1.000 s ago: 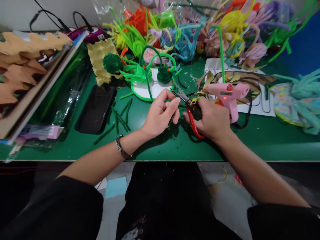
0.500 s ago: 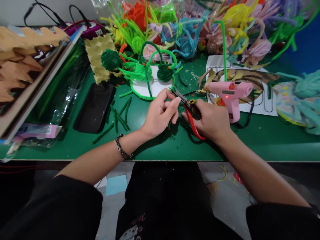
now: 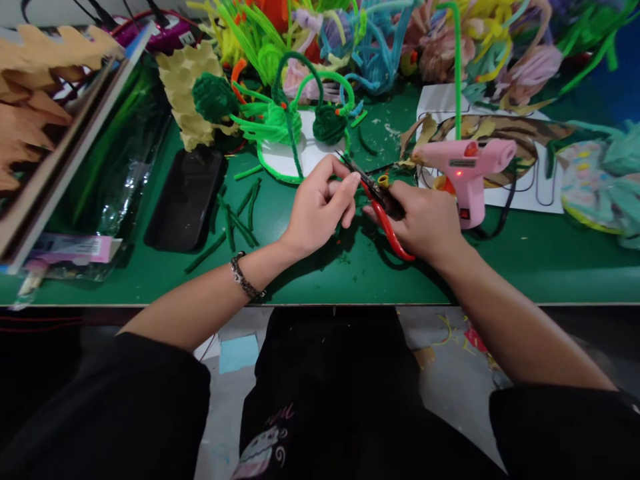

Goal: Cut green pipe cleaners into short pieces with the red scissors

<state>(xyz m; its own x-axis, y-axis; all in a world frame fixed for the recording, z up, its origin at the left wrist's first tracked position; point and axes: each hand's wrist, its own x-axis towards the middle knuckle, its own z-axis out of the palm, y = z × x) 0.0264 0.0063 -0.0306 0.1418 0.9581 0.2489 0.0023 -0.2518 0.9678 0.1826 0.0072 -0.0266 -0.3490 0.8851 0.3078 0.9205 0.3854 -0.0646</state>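
My right hand (image 3: 425, 217) grips red-handled scissors (image 3: 386, 230), their dark blades pointing up and left. The blades appear nearly closed. My left hand (image 3: 323, 203) is closed beside the blade tips, thumb against curled fingers; whatever it pinches is hidden. Behind it lies a white shape edged in bright green pipe cleaner (image 3: 273, 175), bearing a light green pompom-like bundle (image 3: 283, 123) and a dark green ball (image 3: 329, 125). Several short dark green pipe cleaner pieces (image 3: 240, 223) are scattered left of my left hand.
A pink glue gun (image 3: 473, 167) with a lit red light stands right of my right hand. A black phone (image 3: 183, 200) lies on the green table (image 3: 525, 260). Colourful pipe cleaner bundles (image 3: 385, 53) fill the back. Plastic-wrapped materials (image 3: 120, 173) are at left.
The whole scene sits slightly higher in the picture, as the camera has tilted down. My hands and the scissors keep nearly the same pose.
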